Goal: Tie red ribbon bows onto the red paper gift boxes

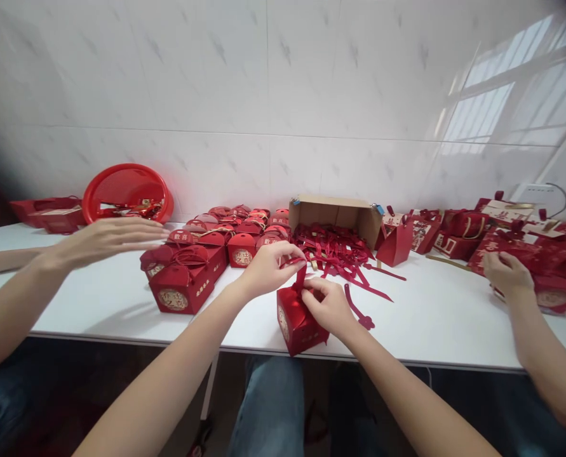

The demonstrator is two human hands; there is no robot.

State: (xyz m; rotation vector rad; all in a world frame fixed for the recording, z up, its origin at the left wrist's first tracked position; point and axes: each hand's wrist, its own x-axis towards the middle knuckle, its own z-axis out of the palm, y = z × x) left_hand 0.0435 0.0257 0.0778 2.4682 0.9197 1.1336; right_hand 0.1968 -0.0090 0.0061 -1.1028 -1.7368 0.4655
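Your left hand (269, 268) pinches the red ribbon strip (300, 277) rising from the small red box (298, 321), and your right hand (328, 306) closes its fingers on the box top. The box sits at the near edge of the white bench (420, 317), partly overhanging it. Bare bench lies to your right; a loose ribbon (356, 309) rests just beside that hand. Finished boxes (192, 266) crowd your left, a ribbon pile (340, 254) and cardboard carton (335, 212) behind. Co-workers' hands (104, 240) reach in from both sides. The box's closure is hidden under your fingers.
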